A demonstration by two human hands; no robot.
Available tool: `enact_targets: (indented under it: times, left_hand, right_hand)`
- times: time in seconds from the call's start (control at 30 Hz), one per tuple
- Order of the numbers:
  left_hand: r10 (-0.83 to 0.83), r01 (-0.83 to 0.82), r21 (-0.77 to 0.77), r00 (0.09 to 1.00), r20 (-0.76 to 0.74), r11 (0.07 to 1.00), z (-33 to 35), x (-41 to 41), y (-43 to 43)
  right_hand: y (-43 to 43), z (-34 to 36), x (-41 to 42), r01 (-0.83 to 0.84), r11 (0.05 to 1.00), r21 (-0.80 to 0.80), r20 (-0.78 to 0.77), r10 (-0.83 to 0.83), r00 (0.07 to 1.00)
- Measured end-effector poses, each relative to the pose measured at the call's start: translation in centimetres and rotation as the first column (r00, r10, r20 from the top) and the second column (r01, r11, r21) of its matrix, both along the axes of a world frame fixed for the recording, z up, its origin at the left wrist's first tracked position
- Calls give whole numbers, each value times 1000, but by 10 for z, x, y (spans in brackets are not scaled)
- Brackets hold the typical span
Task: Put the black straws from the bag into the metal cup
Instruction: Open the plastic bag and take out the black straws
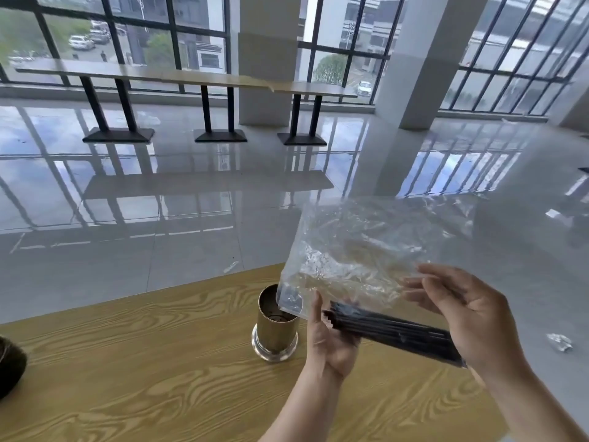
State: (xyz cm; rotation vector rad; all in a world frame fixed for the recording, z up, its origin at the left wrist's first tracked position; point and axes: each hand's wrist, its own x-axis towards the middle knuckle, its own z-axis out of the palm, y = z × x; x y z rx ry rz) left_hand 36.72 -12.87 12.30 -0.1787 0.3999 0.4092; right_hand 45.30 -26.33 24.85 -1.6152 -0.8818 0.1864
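A clear plastic bag (360,250) is held up above the wooden table (143,362), crumpled and see-through. A bundle of black straws (392,331) lies slanted at the bag's lower edge, running from my left hand down to the right. My left hand (328,341) grips the bundle's left end from below. My right hand (471,314) holds the bundle's right end and the bag, fingers spread behind the plastic. The metal cup (275,323) stands upright on the table just left of my left hand, its mouth partly covered by the bag's corner.
A dark round object (9,366) sits at the table's left edge. A crumpled bit of plastic (560,342) lies on the glossy floor to the right. Long tables (191,78) on black legs stand by the windows, and a pillar (424,59) rises at the right.
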Motion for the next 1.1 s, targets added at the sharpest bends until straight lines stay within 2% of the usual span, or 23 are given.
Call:
enact_targets:
  times: [0.13, 0.33, 0.5, 0.7, 1.1]
  left_hand:
    - [15, -14, 60, 1000, -12, 998, 0, 3, 1]
    - [6, -6, 14, 1000, 24, 1000, 2, 7, 7]
    - [78, -76, -48, 996, 53, 996, 7, 7, 10]
    - [120, -119, -60, 992, 22, 991, 1, 11, 16]
    - [173, -169, -59, 982, 76, 984, -3, 12, 20]
  right_hand:
    - [11, 14, 4, 12, 999, -47, 30, -11, 999]
    - [26, 30, 10, 28, 990, -141, 67, -19, 998]
    - [39, 35, 11, 8, 981, -196, 51, 2, 999]
    - [56, 41, 7, 4, 971, -241, 94, 19, 995]
    - [78, 56, 6, -48, 946, -322, 152, 101, 983]
